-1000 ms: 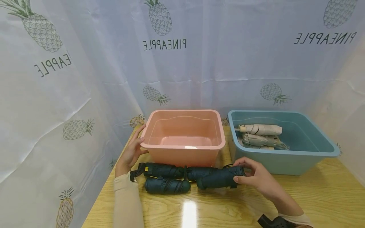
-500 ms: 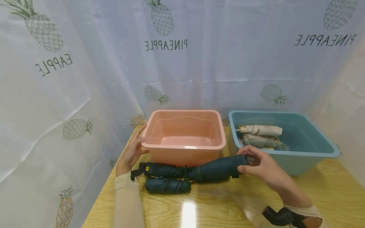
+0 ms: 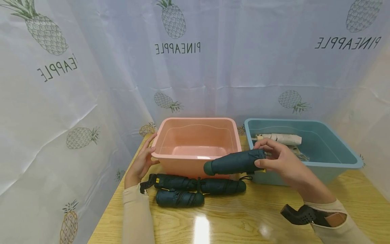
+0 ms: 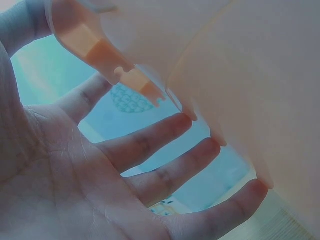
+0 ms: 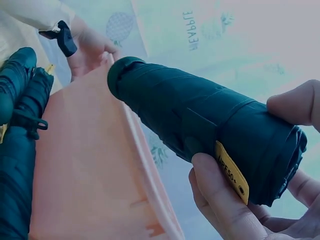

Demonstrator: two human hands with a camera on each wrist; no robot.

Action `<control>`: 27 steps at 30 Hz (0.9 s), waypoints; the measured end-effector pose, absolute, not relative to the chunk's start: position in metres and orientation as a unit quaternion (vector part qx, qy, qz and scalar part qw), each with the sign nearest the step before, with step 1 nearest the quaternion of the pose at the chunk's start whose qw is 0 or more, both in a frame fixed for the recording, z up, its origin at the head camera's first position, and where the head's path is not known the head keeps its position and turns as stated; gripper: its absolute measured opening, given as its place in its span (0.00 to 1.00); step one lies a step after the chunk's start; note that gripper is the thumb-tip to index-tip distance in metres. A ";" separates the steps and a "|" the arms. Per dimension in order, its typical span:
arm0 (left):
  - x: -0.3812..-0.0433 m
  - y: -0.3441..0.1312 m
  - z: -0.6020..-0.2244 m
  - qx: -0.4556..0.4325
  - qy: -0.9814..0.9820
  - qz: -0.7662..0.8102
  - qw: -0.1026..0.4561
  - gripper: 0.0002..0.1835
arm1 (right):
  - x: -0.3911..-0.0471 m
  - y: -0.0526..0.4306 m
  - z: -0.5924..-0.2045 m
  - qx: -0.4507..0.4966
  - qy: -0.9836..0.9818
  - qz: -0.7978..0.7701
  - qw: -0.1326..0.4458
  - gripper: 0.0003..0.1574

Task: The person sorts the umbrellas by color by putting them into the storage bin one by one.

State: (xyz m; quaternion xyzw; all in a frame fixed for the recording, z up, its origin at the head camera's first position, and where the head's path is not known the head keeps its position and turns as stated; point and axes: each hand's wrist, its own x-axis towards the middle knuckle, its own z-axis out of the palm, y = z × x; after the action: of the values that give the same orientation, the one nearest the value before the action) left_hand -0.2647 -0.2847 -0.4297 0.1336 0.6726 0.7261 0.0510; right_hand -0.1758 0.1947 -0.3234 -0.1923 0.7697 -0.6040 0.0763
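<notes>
My right hand (image 3: pixel 283 159) holds a folded dark green umbrella (image 3: pixel 234 162) by one end, lifted in front of the pink bin (image 3: pixel 195 166). In the right wrist view, thumb and fingers grip the umbrella (image 5: pixel 170 105) near a yellow tag (image 5: pixel 231 175) reading UPF50+. At the bin's left side, my left hand (image 3: pixel 142 159) touches the wall with fairly straight fingers, their fingertips (image 4: pixel 207 145) against the outside and the thumb up at the rim. Below the bin lie more dark green umbrellas: one at left (image 3: pixel 175 183), one at right (image 3: pixel 223 186), one nearer me (image 3: pixel 179 198).
A blue bin (image 3: pixel 329 169) stands to the right with several light-coloured folded umbrellas (image 3: pixel 284 139) inside, partly hidden by my right hand. Both bins sit on a wooden table (image 3: pixel 237 220). A pineapple-print curtain (image 3: pixel 243 67) hangs behind and at the sides.
My right hand has lifted its umbrella up and away from me, off the row on the table, uncovering the right-hand umbrella beneath. My left hand has stayed on the pink bin.
</notes>
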 end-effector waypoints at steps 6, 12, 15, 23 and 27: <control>-0.264 -0.284 -0.429 0.133 0.673 0.726 0.053 0.33 | -0.186 0.194 -0.311 -0.168 0.759 -0.620 0.105 0.17; -0.265 -0.284 -0.430 0.129 0.672 0.727 0.052 0.33 | -0.199 0.191 -0.297 -0.157 0.751 -0.631 0.113 0.15; -0.265 -0.285 -0.430 0.128 0.672 0.728 0.050 0.33 | -0.207 0.185 -0.290 -0.149 0.752 -0.631 0.119 0.15; -0.264 -0.285 -0.429 0.131 0.672 0.727 0.049 0.33 | -0.230 0.166 -0.277 -0.124 0.752 -0.634 0.134 0.17; -0.263 -0.284 -0.429 0.130 0.673 0.727 0.048 0.34 | -0.243 0.155 -0.271 -0.111 0.755 -0.631 0.139 0.17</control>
State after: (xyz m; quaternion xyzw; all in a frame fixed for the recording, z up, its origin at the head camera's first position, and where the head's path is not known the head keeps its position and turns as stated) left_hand -0.2629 -0.2842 -0.4288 0.1299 0.6728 0.7267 0.0483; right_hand -0.2426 0.1552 -0.2713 -0.1109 0.7549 -0.6312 0.1392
